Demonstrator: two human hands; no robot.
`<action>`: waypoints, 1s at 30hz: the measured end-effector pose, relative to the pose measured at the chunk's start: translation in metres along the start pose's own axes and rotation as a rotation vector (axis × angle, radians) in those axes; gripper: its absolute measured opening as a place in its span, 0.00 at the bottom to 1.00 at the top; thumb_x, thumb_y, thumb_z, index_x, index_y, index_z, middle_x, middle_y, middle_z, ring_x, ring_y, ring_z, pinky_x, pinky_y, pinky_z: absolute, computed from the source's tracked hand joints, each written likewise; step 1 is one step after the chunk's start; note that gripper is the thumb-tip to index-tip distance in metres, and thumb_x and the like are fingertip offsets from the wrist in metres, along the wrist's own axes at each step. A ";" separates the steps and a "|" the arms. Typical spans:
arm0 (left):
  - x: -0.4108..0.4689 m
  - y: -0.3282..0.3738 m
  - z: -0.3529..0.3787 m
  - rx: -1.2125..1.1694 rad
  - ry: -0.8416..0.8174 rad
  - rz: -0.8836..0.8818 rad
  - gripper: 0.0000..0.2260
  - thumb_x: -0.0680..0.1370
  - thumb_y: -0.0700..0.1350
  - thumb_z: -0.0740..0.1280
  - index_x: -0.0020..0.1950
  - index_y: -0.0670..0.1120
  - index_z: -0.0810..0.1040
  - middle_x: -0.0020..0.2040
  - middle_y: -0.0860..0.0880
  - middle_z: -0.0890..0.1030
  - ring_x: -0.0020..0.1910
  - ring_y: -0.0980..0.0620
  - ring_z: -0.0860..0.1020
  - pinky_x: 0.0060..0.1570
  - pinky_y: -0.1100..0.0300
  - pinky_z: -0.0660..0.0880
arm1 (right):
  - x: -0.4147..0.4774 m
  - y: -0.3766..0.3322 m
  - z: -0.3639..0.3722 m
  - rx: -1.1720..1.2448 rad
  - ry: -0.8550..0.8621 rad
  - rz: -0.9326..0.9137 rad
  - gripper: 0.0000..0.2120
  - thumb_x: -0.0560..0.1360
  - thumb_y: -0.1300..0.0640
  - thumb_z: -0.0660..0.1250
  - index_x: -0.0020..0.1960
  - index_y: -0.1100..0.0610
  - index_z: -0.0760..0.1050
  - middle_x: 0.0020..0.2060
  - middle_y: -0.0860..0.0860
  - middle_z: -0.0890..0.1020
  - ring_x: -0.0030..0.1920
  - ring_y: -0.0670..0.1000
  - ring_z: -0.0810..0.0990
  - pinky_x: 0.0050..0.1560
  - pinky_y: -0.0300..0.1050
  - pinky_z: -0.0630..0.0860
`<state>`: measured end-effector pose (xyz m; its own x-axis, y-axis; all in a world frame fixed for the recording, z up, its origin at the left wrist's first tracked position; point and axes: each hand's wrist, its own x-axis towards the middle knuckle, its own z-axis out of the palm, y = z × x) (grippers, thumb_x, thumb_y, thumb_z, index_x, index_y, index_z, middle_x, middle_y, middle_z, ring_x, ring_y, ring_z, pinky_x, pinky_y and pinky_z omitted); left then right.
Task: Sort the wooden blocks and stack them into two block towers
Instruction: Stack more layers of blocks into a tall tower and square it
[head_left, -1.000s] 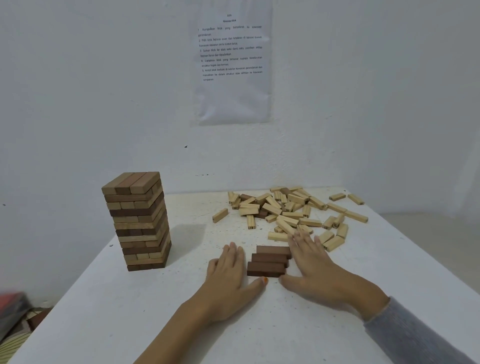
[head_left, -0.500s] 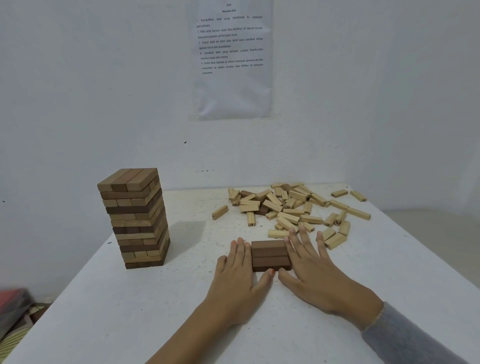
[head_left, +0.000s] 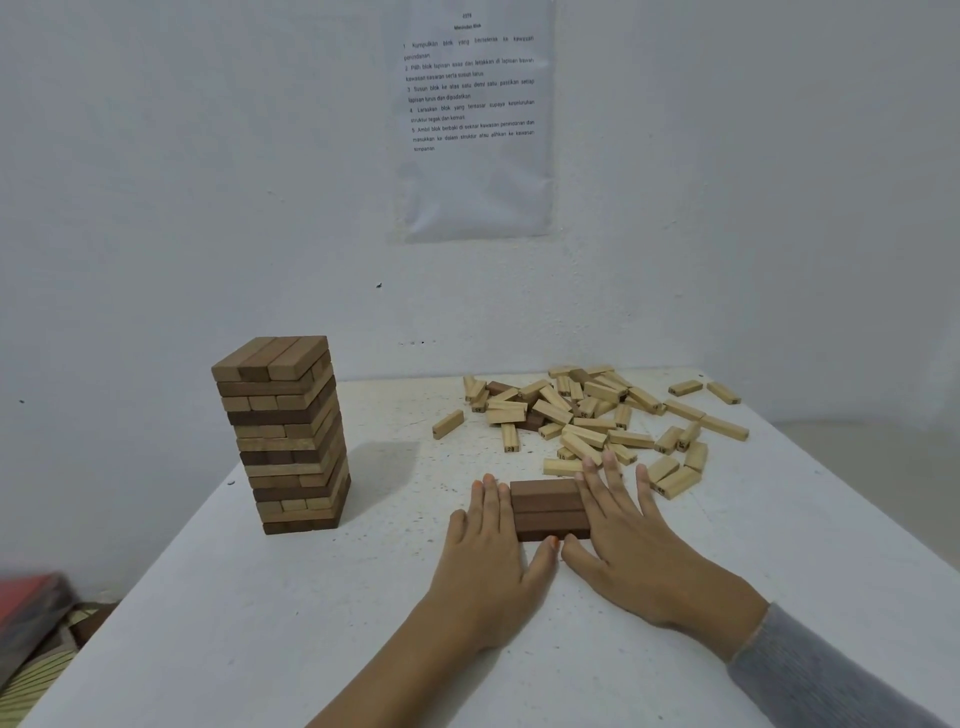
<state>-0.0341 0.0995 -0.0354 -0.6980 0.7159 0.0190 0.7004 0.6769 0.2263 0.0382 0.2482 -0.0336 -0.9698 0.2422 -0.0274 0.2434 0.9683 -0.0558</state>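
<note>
at the lower centre of the frame our left hand (head_left: 488, 551) and right hand (head_left: 631, 545) lie flat and open on the white table (head_left: 363, 623), straight fingers pressed against either end of three dark blocks (head_left: 548, 506). a tall tower (head_left: 283, 436) stands centre left; loose pale blocks (head_left: 587, 415) lie scattered centre right.

I work from single view: head camera, wide-angle, facing forward and down over table (head_left: 260, 649) toward wall (head_left: 156, 156). In frame: paper sheet (head_left: 475, 182) at 12 o'clock, block tower (head_left: 283, 436) at 8, mid-distance; left hand (head_left: 488, 556) at 6, right hand (head_left: 639, 551) at 5, nearest lens.
</note>
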 end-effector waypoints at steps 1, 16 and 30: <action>0.000 0.000 0.000 -0.002 0.000 0.000 0.49 0.61 0.68 0.28 0.77 0.41 0.36 0.78 0.45 0.36 0.77 0.51 0.36 0.73 0.56 0.38 | 0.001 0.000 0.000 -0.002 -0.004 -0.001 0.52 0.61 0.33 0.26 0.77 0.62 0.33 0.76 0.55 0.32 0.73 0.54 0.24 0.73 0.57 0.28; 0.003 -0.012 -0.023 -0.479 0.101 0.105 0.28 0.69 0.57 0.56 0.69 0.60 0.56 0.65 0.55 0.66 0.64 0.57 0.61 0.64 0.57 0.54 | 0.000 0.022 -0.019 0.479 0.137 -0.205 0.22 0.77 0.44 0.63 0.69 0.41 0.62 0.69 0.37 0.59 0.74 0.38 0.44 0.74 0.46 0.31; 0.012 -0.022 -0.019 -0.404 0.074 0.178 0.18 0.69 0.57 0.58 0.58 0.57 0.68 0.59 0.61 0.71 0.61 0.61 0.64 0.59 0.59 0.55 | 0.007 0.020 -0.012 0.440 0.253 -0.243 0.17 0.67 0.39 0.60 0.54 0.40 0.69 0.54 0.35 0.70 0.61 0.40 0.63 0.73 0.48 0.53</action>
<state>-0.0610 0.0899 -0.0221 -0.5907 0.7911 0.1589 0.7068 0.4123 0.5749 0.0364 0.2698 -0.0227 -0.9584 0.0744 0.2755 -0.0579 0.8946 -0.4432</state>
